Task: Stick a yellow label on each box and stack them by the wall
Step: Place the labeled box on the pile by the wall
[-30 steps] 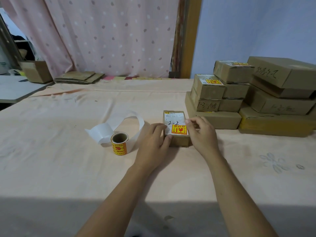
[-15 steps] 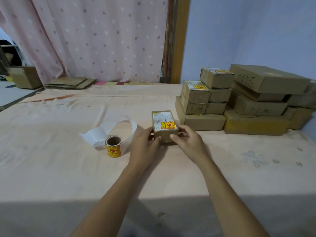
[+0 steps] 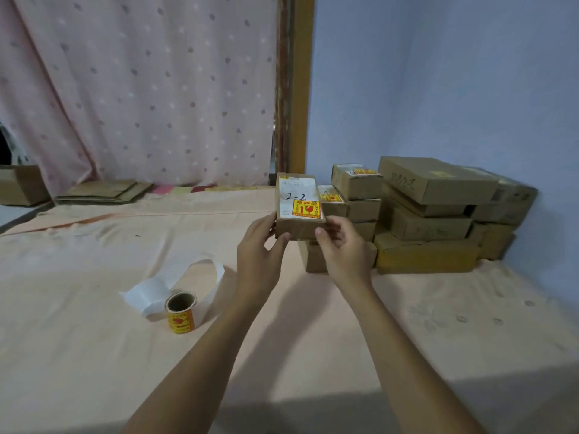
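Head view, peach tablecloth (rumpled), blue wall

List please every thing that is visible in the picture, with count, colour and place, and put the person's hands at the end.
held box: one, brown with a white slip marked 2-2, lifted above the table
yellow label: one, yellow and red, on the held box's top
stack of boxes: many, exact count unclear, brown, by the blue wall at right
label roll: one, yellow and red, on the table left of the arms
backing strip: one, white, curling from the roll
flat cardboard: a pile, brown, by the curtain
curtain: one, pink, spotted, behind the table
table cloth: one, peach
left hand: holds the box's left side
right hand: holds its right side
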The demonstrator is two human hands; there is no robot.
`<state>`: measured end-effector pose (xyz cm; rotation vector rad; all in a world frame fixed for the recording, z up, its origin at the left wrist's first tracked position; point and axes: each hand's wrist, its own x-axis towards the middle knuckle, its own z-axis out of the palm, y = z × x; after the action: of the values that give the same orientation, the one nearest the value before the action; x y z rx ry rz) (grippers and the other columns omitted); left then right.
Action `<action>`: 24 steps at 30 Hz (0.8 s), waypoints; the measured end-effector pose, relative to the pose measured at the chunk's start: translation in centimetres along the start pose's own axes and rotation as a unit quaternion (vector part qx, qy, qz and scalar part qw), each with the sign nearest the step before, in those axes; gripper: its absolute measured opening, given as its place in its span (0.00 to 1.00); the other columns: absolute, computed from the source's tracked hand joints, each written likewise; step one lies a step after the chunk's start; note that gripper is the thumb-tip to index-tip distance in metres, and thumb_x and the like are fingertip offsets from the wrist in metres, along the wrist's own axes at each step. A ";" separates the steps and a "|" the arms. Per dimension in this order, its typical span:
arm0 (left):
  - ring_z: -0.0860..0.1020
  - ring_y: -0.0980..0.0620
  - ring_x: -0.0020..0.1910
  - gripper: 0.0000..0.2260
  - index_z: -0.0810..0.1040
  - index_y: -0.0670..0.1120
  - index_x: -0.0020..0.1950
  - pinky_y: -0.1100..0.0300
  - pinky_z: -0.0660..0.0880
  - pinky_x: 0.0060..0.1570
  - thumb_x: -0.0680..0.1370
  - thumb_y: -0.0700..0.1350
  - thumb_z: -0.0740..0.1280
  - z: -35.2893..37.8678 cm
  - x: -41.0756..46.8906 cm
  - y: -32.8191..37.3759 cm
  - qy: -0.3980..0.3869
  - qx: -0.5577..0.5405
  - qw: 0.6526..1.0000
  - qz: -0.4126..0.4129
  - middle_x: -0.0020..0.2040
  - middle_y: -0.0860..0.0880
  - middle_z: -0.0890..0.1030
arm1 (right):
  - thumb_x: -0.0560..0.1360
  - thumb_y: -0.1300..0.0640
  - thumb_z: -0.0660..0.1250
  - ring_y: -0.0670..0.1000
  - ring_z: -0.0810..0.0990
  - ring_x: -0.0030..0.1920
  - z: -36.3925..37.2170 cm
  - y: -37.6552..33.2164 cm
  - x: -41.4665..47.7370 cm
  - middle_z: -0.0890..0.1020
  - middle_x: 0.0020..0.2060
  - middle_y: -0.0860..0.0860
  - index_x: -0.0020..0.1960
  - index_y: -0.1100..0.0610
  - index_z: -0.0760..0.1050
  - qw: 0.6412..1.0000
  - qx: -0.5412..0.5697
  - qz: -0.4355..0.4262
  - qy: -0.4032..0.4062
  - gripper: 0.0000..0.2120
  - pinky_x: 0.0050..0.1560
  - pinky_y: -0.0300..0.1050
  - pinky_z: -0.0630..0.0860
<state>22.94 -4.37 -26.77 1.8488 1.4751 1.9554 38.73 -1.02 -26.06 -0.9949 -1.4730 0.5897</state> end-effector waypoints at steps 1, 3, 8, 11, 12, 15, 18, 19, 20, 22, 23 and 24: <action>0.78 0.55 0.60 0.20 0.77 0.46 0.70 0.60 0.76 0.61 0.78 0.36 0.70 0.6 1.2 0.5 -0.007 0.004 1.000 0.013 0.61 0.50 0.80 | 0.79 0.52 0.70 0.39 0.82 0.50 -0.4 -0.4 1.0 0.83 0.48 0.38 0.61 0.49 0.78 1.000 -0.017 -0.008 0.018 0.11 0.52 0.40 0.79; 0.78 0.54 0.59 0.21 0.77 0.46 0.70 0.63 0.76 0.60 0.77 0.35 0.69 1.7 3.7 1.3 -0.012 0.005 1.000 0.022 0.61 0.51 0.80 | 0.79 0.51 0.69 0.40 0.82 0.50 -1.0 -1.3 3.2 0.82 0.48 0.39 0.61 0.50 0.78 0.999 -0.033 -0.013 0.039 0.11 0.51 0.41 0.80; 0.81 0.53 0.54 0.18 0.80 0.45 0.65 0.59 0.78 0.56 0.76 0.34 0.70 4.7 8.8 1.2 -0.023 -0.031 0.999 -0.026 0.57 0.50 0.82 | 0.79 0.57 0.67 0.44 0.82 0.50 -1.2 -1.8 8.3 0.83 0.54 0.46 0.63 0.53 0.79 0.995 -0.077 0.022 0.063 0.13 0.46 0.38 0.78; 0.82 0.57 0.51 0.15 0.83 0.46 0.61 0.57 0.78 0.56 0.76 0.34 0.69 6.2 9.9 0.1 -0.027 -0.046 0.996 -0.071 0.54 0.51 0.84 | 0.78 0.56 0.68 0.48 0.81 0.49 -0.9 -0.8 10.1 0.81 0.53 0.48 0.60 0.53 0.81 0.990 -0.120 0.044 0.064 0.12 0.40 0.37 0.72; 0.82 0.57 0.51 0.15 0.83 0.46 0.61 0.55 0.79 0.56 0.77 0.34 0.69 6.7 10.0 -0.4 -0.029 -0.050 0.995 -0.084 0.54 0.51 0.84 | 0.78 0.56 0.68 0.48 0.80 0.49 -0.8 -0.5 10.5 0.82 0.52 0.48 0.59 0.52 0.81 0.988 -0.131 0.052 0.058 0.11 0.38 0.37 0.71; 0.82 0.55 0.53 0.16 0.82 0.47 0.62 0.52 0.79 0.58 0.76 0.34 0.69 7.6 10.0 -1.2 -0.025 -0.066 0.992 -0.108 0.56 0.51 0.84 | 0.79 0.55 0.68 0.48 0.81 0.50 -0.5 0.2 10.9 0.83 0.50 0.46 0.60 0.50 0.80 0.986 -0.142 0.073 0.051 0.11 0.43 0.42 0.77; 0.81 0.55 0.53 0.16 0.81 0.48 0.63 0.52 0.80 0.57 0.77 0.36 0.69 8.4 10.0 -1.3 -0.027 -0.060 0.993 -0.103 0.56 0.52 0.83 | 0.78 0.53 0.69 0.48 0.81 0.53 -0.7 0.3 10.8 0.82 0.52 0.44 0.62 0.49 0.77 0.986 -0.131 0.085 0.059 0.12 0.50 0.50 0.81; 0.81 0.55 0.54 0.16 0.81 0.49 0.64 0.53 0.79 0.57 0.77 0.37 0.69 8.6 10.0 -1.3 -0.029 -0.051 0.994 -0.095 0.57 0.52 0.83 | 0.78 0.52 0.69 0.48 0.81 0.53 -0.9 0.3 10.7 0.82 0.51 0.43 0.62 0.48 0.76 0.986 -0.129 0.088 0.064 0.12 0.51 0.51 0.81; 0.80 0.55 0.54 0.16 0.80 0.49 0.65 0.55 0.79 0.57 0.78 0.38 0.69 8.9 10.1 -1.4 -0.031 -0.036 0.995 -0.087 0.57 0.53 0.82 | 0.78 0.51 0.68 0.48 0.80 0.53 -1.1 0.4 10.6 0.81 0.51 0.42 0.62 0.48 0.76 0.985 -0.131 0.089 0.065 0.12 0.51 0.52 0.81; 0.79 0.56 0.54 0.17 0.80 0.50 0.66 0.57 0.78 0.56 0.78 0.40 0.69 9.4 10.1 -1.4 -0.033 -0.009 0.996 -0.077 0.57 0.54 0.82 | 0.78 0.50 0.67 0.47 0.80 0.53 -1.3 0.6 10.5 0.81 0.53 0.44 0.62 0.48 0.77 0.985 -0.145 0.082 0.054 0.13 0.51 0.51 0.81; 0.79 0.56 0.54 0.17 0.80 0.51 0.66 0.57 0.78 0.55 0.78 0.41 0.68 9.6 10.1 -1.4 -0.037 -0.003 0.996 -0.079 0.57 0.54 0.82 | 0.78 0.50 0.67 0.47 0.80 0.53 -1.3 0.6 10.4 0.80 0.56 0.45 0.63 0.49 0.77 0.984 -0.153 0.077 0.048 0.13 0.52 0.51 0.80; 0.79 0.55 0.54 0.16 0.80 0.51 0.66 0.56 0.78 0.55 0.78 0.41 0.68 9.8 10.2 -1.4 -0.041 0.000 0.996 -0.083 0.58 0.54 0.82 | 0.78 0.50 0.66 0.47 0.80 0.53 -1.3 0.7 10.4 0.78 0.60 0.45 0.63 0.49 0.78 0.984 -0.158 0.074 0.042 0.14 0.52 0.51 0.80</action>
<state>27.32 8.29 -22.06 1.7220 1.5502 1.7830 40.91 7.88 -20.89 -1.3700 -1.4526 0.4199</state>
